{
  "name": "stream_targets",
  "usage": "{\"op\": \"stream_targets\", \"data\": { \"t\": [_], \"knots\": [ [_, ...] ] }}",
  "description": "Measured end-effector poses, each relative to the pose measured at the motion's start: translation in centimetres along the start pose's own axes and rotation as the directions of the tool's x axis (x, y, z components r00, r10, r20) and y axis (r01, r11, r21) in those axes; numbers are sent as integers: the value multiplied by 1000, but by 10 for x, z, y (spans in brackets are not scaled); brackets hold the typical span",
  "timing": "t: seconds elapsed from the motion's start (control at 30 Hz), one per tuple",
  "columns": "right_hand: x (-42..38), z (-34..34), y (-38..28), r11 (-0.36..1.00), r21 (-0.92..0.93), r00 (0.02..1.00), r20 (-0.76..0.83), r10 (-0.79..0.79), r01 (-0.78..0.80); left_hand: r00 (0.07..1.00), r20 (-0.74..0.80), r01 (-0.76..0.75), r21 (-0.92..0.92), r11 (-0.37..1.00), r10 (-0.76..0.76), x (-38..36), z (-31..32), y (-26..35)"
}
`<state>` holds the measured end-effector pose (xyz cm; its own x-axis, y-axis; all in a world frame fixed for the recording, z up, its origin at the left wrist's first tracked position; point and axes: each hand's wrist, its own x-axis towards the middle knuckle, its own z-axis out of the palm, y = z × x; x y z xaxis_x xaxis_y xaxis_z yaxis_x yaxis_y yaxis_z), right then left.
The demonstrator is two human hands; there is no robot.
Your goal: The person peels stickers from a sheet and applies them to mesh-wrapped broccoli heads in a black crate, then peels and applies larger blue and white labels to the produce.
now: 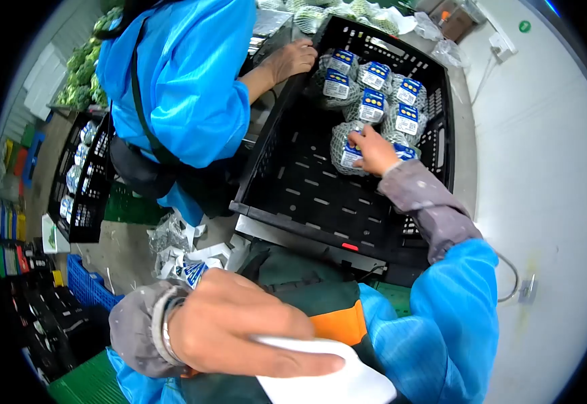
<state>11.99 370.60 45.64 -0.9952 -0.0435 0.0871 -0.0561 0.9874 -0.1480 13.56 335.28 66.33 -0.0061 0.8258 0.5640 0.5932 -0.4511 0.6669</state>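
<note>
The netted pack is a rounded bundle in white mesh, with a blue and white label on its upward-facing side. It lies on the floor of the black crate, around the middle of the crate's length, well apart from the front wall. The right hand touches it and covers part of the label; what fills the mesh is too small to tell. A smooth white piece with a rounded edge is outside the crate, beyond its front wall, tilted and pinched beneath the left hand's thumb; its material is unclear.
</note>
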Motion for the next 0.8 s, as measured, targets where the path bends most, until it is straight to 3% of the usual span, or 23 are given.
{"op": "stream_targets", "data": {
  "t": [0.07, 0.13, 0.2, 0.23, 0.33, 0.4, 0.53, 0.6, 0.67, 0.73, 0.77, 0.8],
  "knots": [
    [1, -3, 2, 994, 55, 991, 101, 87, -93, 999, 42, 24, -32, 999, -23, 11, -1, 2],
    [-12, -22, 11, 985, 170, 985, -160, 62, -35, 997, 76, 33, -84, 996, -27, 22, 1, 1],
    [-47, -87, 13, 894, 438, 953, -219, 210, -96, 993, 120, 24, -153, 988, -5, 32, 7, -6],
    [-74, -122, 13, 874, 453, 923, -232, 306, -176, 986, 149, -49, -201, 978, 80, 37, 10, -12],
    [-179, -188, 26, 812, 439, 774, -325, 544, -386, 953, 248, -76, -363, 929, 175, 46, 21, -24],
    [-253, -210, 28, 560, 431, 592, -70, 803, -708, 971, 145, -108, -446, 888, 191, 46, 39, -28],
    [-363, -168, 14, 151, 256, 222, 273, 936, -955, 929, 252, -55, -629, 775, 270, 55, 45, -40],
    [-395, -118, 8, 185, 137, 195, 64, 979, -973, 929, 294, 58, -719, 692, 227, 53, 51, -47],
    [-405, -65, 5, 109, 261, 86, -99, 991, -959, 924, 344, 182, -779, 600, 168, 49, 53, -53],
    [-403, -28, 13, 34, 257, 18, -63, 998, -966, 909, 416, 297, -698, 652, 31, 46, 46, -60],
    [-420, -3, 30, 98, 219, 87, -61, 994, -971, 893, 442, 373, -620, 690, -86, 45, 43, -59],
    [-416, -4, 35, 61, 200, 62, -3, 998, -978, 887, 426, 429, -613, 664, -179, 44, 43, -62]
  ]
}}
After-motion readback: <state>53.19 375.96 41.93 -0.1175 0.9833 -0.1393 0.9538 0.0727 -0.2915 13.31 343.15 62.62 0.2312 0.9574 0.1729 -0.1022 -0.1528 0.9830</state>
